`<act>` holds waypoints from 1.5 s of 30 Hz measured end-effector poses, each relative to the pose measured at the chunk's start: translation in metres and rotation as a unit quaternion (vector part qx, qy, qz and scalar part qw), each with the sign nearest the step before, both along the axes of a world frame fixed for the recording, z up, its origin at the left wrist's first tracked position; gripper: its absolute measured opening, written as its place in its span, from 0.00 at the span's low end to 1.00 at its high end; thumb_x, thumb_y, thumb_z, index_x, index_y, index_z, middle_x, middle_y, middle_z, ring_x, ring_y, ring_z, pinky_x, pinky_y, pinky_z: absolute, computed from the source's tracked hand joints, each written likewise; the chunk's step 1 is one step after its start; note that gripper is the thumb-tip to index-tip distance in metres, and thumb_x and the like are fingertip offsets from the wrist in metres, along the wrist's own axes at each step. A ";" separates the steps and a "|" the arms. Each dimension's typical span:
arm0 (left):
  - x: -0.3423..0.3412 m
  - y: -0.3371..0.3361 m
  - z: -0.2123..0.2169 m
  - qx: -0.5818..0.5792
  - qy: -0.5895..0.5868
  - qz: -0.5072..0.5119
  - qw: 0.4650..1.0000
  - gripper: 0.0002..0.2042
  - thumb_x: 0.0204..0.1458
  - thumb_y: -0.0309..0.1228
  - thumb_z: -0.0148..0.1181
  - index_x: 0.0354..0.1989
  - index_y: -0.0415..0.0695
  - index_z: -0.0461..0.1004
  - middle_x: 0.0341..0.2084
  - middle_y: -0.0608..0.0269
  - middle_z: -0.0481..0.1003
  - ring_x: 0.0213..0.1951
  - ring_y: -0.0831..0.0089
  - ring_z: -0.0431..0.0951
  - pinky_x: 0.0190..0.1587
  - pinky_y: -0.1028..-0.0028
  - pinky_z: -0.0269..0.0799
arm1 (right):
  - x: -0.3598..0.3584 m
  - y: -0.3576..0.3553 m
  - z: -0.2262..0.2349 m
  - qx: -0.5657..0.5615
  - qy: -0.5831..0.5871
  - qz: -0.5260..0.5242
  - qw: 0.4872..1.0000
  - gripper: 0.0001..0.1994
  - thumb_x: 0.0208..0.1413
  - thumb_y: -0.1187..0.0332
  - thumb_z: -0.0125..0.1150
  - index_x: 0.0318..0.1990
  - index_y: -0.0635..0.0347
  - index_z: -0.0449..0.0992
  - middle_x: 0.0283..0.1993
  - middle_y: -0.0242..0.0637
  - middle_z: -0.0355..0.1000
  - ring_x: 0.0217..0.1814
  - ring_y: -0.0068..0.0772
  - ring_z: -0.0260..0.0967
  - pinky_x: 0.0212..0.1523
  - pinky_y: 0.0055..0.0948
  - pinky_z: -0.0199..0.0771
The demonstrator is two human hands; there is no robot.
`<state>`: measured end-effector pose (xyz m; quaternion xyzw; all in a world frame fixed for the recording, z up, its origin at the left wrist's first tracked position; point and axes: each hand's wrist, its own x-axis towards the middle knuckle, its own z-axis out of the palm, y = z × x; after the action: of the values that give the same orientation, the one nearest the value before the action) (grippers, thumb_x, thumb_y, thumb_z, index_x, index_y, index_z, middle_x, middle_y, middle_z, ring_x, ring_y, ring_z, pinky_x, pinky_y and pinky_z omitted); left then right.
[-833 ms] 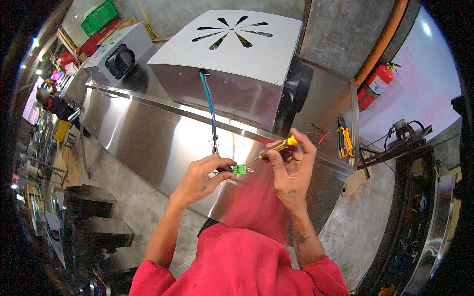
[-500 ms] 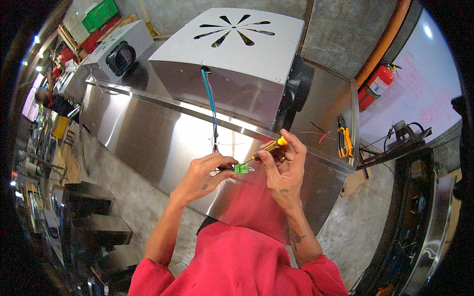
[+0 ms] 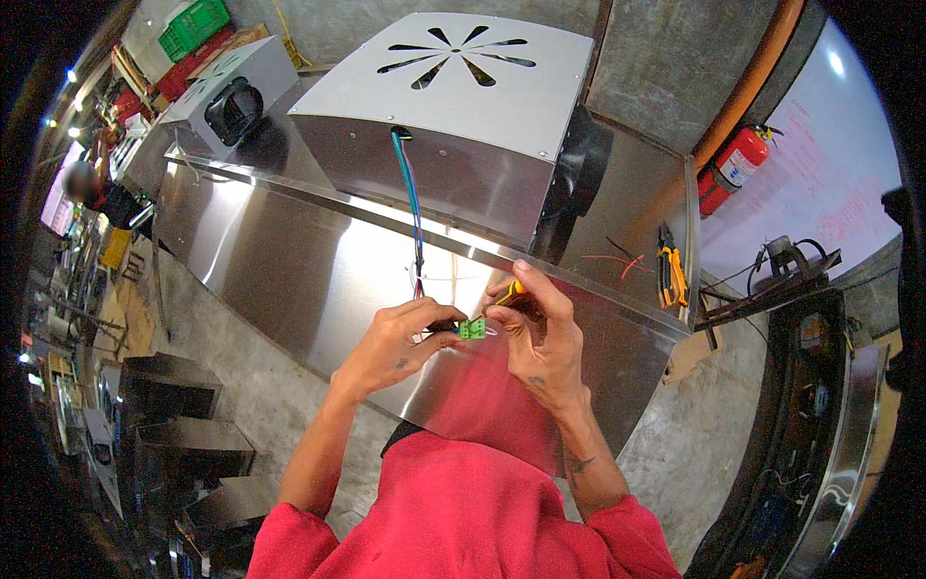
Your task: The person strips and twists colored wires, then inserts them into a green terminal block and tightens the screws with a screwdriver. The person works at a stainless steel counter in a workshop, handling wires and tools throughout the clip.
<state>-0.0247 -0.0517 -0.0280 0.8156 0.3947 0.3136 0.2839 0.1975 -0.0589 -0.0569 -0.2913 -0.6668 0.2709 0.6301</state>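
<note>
My left hand [image 3: 410, 340] pinches a small green terminal block [image 3: 472, 330] by its left side. Coloured wires [image 3: 418, 232] hang from a hole in the front of a large metal box [image 3: 444, 145] and lead down to that hand. In my right hand [image 3: 545, 343] is a yellow-and-black screwdriver [image 3: 513, 292], its tip at the top of the terminal block. My fingers cover part of the handle. A white wire end sticks out at the block's right side.
Orange-handled pliers [image 3: 670, 270] and red wire scraps [image 3: 629, 264] lie on the steel table [image 3: 289, 261] at right. A second vented box [image 3: 230, 101] stands at back left. A red fire extinguisher [image 3: 738, 166] hangs by the whiteboard. Another person [image 3: 92, 183] is at far left.
My right hand has shifted slightly left, and its fingers now sit further over the screwdriver's handle, which points more upright. My left hand and the terminal block have hardly moved.
</note>
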 end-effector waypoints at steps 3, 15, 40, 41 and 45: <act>0.001 0.000 0.003 -0.008 0.005 0.002 1.000 0.16 0.54 0.25 0.74 0.50 0.38 0.82 0.40 0.54 0.85 0.41 0.58 0.85 0.44 0.62 0.81 | 0.002 0.000 0.005 0.004 -0.035 0.026 0.999 0.32 0.66 0.84 0.62 0.75 0.57 0.60 0.55 0.47 0.76 0.54 0.33 0.79 0.56 0.30 0.83; 0.000 -0.002 0.002 -0.009 0.010 0.004 1.000 0.15 0.54 0.24 0.74 0.50 0.38 0.82 0.40 0.53 0.85 0.41 0.57 0.86 0.44 0.62 0.80 | -0.002 0.001 0.014 0.017 -0.051 0.025 0.998 0.36 0.61 0.85 0.66 0.75 0.52 0.64 0.49 0.48 0.78 0.49 0.43 0.81 0.48 0.36 0.84; -0.003 -0.001 -0.003 0.006 -0.026 0.000 1.000 0.16 0.55 0.25 0.74 0.52 0.38 0.82 0.40 0.53 0.84 0.40 0.56 0.85 0.43 0.62 0.80 | -0.001 0.007 0.010 0.055 -0.048 0.099 0.992 0.42 0.56 0.95 0.59 0.76 0.51 0.59 0.54 0.50 0.76 0.49 0.44 0.79 0.50 0.35 0.86; -0.003 -0.001 -0.002 0.004 -0.019 0.003 1.000 0.16 0.55 0.24 0.73 0.52 0.38 0.82 0.40 0.53 0.84 0.40 0.57 0.85 0.43 0.62 0.80 | -0.002 0.008 0.007 0.051 -0.047 0.089 0.994 0.42 0.56 0.95 0.59 0.76 0.51 0.59 0.53 0.50 0.76 0.49 0.44 0.79 0.50 0.35 0.86; -0.007 -0.002 -0.009 0.004 -0.020 0.013 1.000 0.16 0.55 0.24 0.73 0.51 0.38 0.82 0.40 0.53 0.84 0.40 0.57 0.85 0.43 0.62 0.80 | -0.003 0.004 0.019 0.019 -0.044 0.106 0.993 0.42 0.56 0.94 0.59 0.76 0.51 0.59 0.49 0.48 0.76 0.48 0.42 0.79 0.48 0.35 0.85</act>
<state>-0.0321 -0.0537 -0.0366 0.8049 0.3985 0.3354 0.2842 0.1948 -0.0546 -0.0377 -0.2185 -0.7261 0.3108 0.5731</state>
